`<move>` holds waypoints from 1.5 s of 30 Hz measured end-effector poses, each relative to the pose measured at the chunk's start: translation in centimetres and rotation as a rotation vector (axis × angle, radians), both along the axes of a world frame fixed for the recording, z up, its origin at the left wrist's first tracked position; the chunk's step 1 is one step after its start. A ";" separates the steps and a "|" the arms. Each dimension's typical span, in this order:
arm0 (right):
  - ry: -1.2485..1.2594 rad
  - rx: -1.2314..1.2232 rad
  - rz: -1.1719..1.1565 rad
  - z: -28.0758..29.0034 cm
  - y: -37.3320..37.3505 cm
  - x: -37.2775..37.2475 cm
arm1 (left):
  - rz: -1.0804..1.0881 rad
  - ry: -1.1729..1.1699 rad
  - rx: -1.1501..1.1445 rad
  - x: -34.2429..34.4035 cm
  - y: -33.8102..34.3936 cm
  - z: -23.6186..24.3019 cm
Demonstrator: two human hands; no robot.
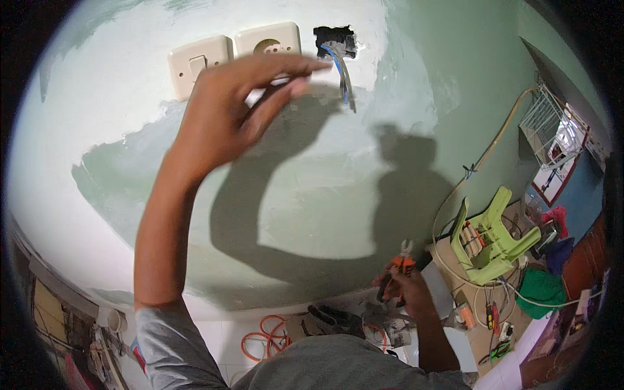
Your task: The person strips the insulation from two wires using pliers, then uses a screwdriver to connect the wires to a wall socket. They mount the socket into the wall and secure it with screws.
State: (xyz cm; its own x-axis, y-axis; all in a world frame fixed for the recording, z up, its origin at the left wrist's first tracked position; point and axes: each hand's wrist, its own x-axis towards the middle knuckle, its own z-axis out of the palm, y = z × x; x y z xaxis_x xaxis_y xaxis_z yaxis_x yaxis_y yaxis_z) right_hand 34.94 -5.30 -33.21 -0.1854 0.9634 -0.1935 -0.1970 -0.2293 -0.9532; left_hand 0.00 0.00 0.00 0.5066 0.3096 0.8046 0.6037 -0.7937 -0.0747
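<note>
Wires (pixel 343 73) hang from a square hole (pixel 324 36) in the wall, just beside my left hand (pixel 224 107), while my right hand (pixel 415 289) grasps pliers (pixel 403 262).
In the head view, my left hand is raised and holds nothing: thumb and forefinger stand apart, and the wires, blue and greyish, lie just to the right of the forefinger's tip; whether it touches them, I cannot tell. Behind this hand are a cream switch (pixel 197 65) and a cream socket (pixel 286 38), fixed side by side. My right hand is lower, well apart from the wires, closed around the orange-and-black handles, with the metal nose pointing upward.
</note>
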 end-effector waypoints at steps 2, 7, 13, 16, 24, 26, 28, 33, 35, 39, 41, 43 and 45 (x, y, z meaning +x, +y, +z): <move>-0.007 -0.006 0.035 -0.9 0.1 -0.7 | 0.038 0.093 0.200 0.8 2.6 2.2; 0.287 -0.078 0.013 -3.8 -0.8 -0.6 | 0.014 0.393 0.238 2.5 5.0 4.2; 0.584 -0.293 -0.118 -7.6 -0.7 3.7 | 0.066 0.507 0.283 3.3 6.4 4.7; 0.634 -0.293 -0.227 -8.5 -0.6 4.4 | 0.089 0.405 0.263 3.3 6.5 4.7; 0.801 -0.277 -0.222 -6.4 0.5 4.4 | -0.088 -0.011 0.006 3.2 6.6 3.9; 0.839 -0.236 -0.146 -5.7 1.1 4.5 | -0.095 -0.043 -0.019 3.5 6.7 3.7; 0.803 -0.198 -0.158 -5.1 1.6 4.1 | -0.055 -0.056 -0.043 3.7 6.7 3.7; 0.476 -0.052 0.042 -1.3 2.1 2.2 | 0.012 -0.053 0.065 5.1 7.6 4.3; 0.241 0.046 0.026 2.7 1.5 1.1 | 0.001 -0.036 0.130 5.3 8.3 3.9; -0.034 0.376 0.040 7.6 3.0 1.0 | -0.053 -0.046 0.151 5.7 8.7 3.4; -0.175 0.513 0.031 10.7 3.8 1.0 | -0.043 -0.141 0.029 6.1 8.0 3.8; -0.224 0.592 -0.024 14.6 4.2 -0.3 | -0.003 -0.190 0.022 6.0 7.7 4.1; -0.325 0.767 -0.108 17.8 5.5 -0.5 | 0.003 -0.227 -0.072 6.9 7.2 4.8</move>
State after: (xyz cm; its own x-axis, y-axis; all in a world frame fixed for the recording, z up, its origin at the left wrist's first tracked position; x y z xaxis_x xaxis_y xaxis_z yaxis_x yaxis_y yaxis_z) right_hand 34.46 0.18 -15.42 -0.1330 0.8588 0.4948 0.1310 0.5101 -0.8501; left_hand 6.93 7.23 4.79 0.3140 0.3711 0.8739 0.6006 -0.7905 0.1199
